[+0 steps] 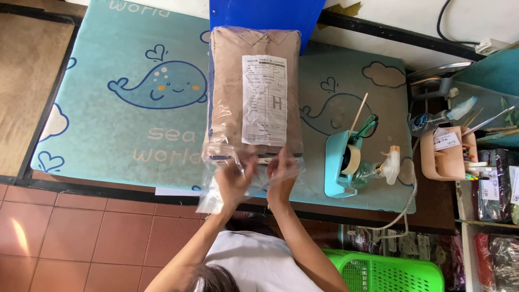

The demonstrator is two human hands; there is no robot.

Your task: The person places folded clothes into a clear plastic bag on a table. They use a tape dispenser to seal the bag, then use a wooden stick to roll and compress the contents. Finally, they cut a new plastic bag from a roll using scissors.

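Observation:
A folded tan garment sealed in a clear plastic bag [227, 103] lies lengthwise on a teal whale-print mat [124, 124], with a white paper slip [264, 100] under the plastic. My left hand [233, 181] and my right hand [281, 181] both pinch the loose open end of the bag at its near edge, fingers closed on the crinkled plastic. The bag's flap [212, 199] hangs over the table's front edge.
A light blue tape dispenser [343, 162] with scissors and a stick stands to the right. Beside it lie a spray bottle [386, 167], a second spray bottle [440, 118] and a beige organiser [446, 154]. A blue board [265, 16] rests behind. A green basket [389, 273] sits below.

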